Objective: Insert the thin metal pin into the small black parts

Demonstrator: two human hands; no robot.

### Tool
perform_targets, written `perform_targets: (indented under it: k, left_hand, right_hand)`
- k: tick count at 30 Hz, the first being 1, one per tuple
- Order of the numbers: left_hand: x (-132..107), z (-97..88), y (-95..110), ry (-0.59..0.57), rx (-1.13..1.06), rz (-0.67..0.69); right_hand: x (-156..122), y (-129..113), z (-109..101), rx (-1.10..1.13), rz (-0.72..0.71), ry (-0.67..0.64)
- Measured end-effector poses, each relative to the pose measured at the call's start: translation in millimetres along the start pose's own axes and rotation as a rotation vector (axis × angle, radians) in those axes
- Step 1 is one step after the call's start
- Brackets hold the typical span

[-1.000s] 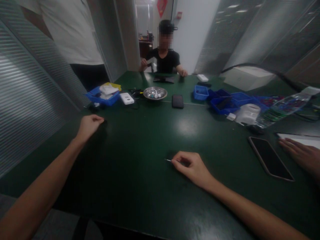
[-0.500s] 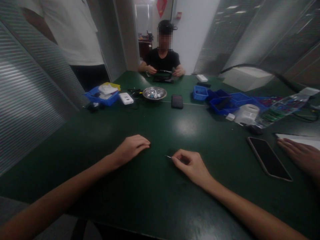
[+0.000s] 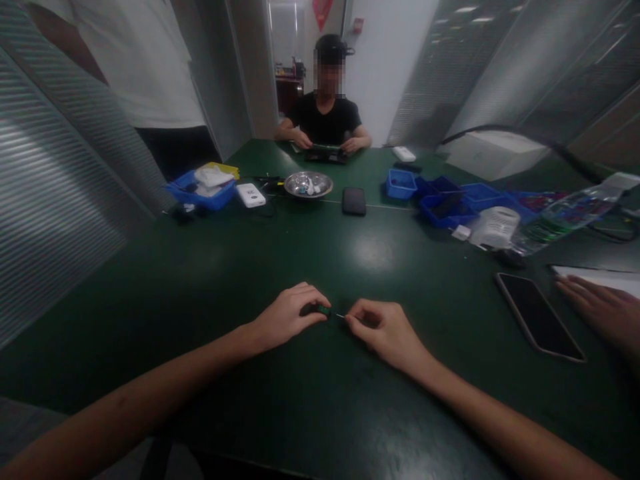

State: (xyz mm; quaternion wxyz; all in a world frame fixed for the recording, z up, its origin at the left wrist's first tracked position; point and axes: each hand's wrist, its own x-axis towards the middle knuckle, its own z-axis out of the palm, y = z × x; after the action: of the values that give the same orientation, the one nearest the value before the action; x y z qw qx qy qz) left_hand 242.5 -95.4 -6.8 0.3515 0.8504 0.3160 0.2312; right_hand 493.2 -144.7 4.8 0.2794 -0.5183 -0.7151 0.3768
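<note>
Between the thumb and fingertips of my left hand [image 3: 290, 312] is a small green piece [image 3: 324, 310], which looks like a tiny circuit board; its details are too small to tell. My right hand [image 3: 387, 327] pinches a thin, pale metal pin-like piece [image 3: 341, 316] whose tip points left, toward the green piece. A narrow gap separates the two. Most of the thin piece is hidden behind my right fingers. Both hands rest low over the dark green table [image 3: 320, 400].
A smartphone [image 3: 540, 317] lies on the right, beside another person's hand [image 3: 595, 303]. Farther back are a steel bowl [image 3: 308, 193], a black wallet-like case [image 3: 354, 201], blue trays [image 3: 400, 185], a plastic bottle [image 3: 565, 217] and a white power bank [image 3: 251, 195]. A person [image 3: 327, 117] sits opposite.
My left hand has moved right and slightly nearer to me, bringing the green piece into view close to the thin metal piece. My right hand has barely moved.
</note>
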Motion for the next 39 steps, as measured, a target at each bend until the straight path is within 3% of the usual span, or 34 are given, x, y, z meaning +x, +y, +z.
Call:
perform_targets:
  k: [16,25,29,36,39]
  left_hand:
    - [3.3,7.2,1.3,-0.044,-0.019,0.059]
    - [-10.3,-14.2,2.3,-0.150,-0.009,0.117]
    - [-22.5,-49.0,-28.6,-0.117,0.089,0.040]
    - [-70.1,-164.9,-130.5,0.294,0.364,-0.385]
    - [-93.7,-195.0,-154.8,0.384,0.448,-0.523]
  right_hand:
    - [2.8,-10.7,9.5,-0.003,-0.161,-0.030]
    - [-3.3,-3.3,1.9,0.015,-0.119,-0.004]
    - [-3.9,-2.0,1.2,0.020,-0.121,-0.003]
    - [-4.5,-2.5,1.0,0.019,-0.117,-0.001]
    - [-4.4,-2.0,0.8,0.024,-0.117,-0.003]
